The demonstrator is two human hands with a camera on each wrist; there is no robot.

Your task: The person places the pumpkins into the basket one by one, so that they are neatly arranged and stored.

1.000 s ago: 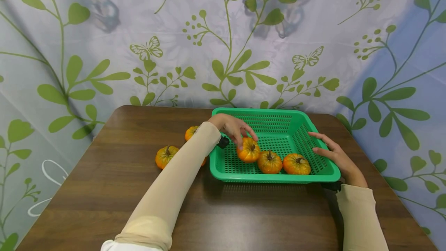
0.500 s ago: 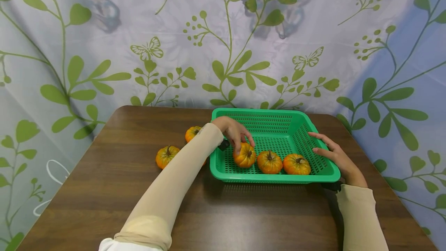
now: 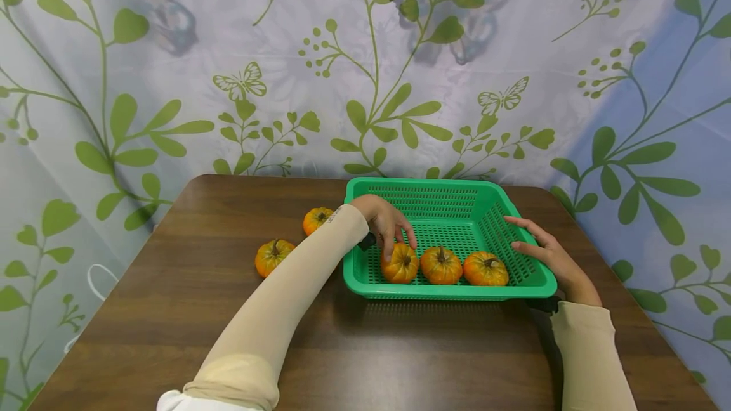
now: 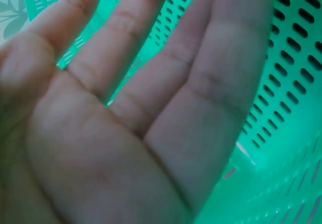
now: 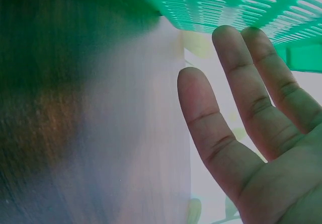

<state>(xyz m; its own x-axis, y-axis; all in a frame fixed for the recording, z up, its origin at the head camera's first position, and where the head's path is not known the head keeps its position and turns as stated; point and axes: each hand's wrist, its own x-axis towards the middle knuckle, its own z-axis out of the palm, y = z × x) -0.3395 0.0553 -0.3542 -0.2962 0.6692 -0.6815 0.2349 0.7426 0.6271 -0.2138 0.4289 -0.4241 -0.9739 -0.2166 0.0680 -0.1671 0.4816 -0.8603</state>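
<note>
In the head view my left hand (image 3: pixel 384 224) reaches into the green plastic basket (image 3: pixel 451 292), its thumb and fingers around a small orange pumpkin (image 3: pixel 401 265) at the basket's near left. Two more small pumpkins, a middle one (image 3: pixel 441 266) and a right one (image 3: pixel 485 269), sit beside it in a row along the near wall. In the left wrist view the left hand (image 4: pixel 126 118) shows over the basket's slotted wall, the pumpkin out of sight. My right hand (image 3: pixel 562 265) stays at the basket's right side, fingers extended; the right wrist view shows these fingers (image 5: pixel 251 88) close to the slotted wall.
Left of the basket, two small pumpkins, a near one (image 3: pixel 273 256) and a far one (image 3: pixel 316 219), lie on the brown wooden table (image 3: pixel 400 354), partly beside my left sleeve (image 3: pixel 297 284). A leaf-patterned curtain (image 3: pixel 320 100) hangs behind the table.
My left hand has lowered the pumpkin and moved it slightly left and nearer, into line with the other two in the basket. The right hand has stayed in place.
</note>
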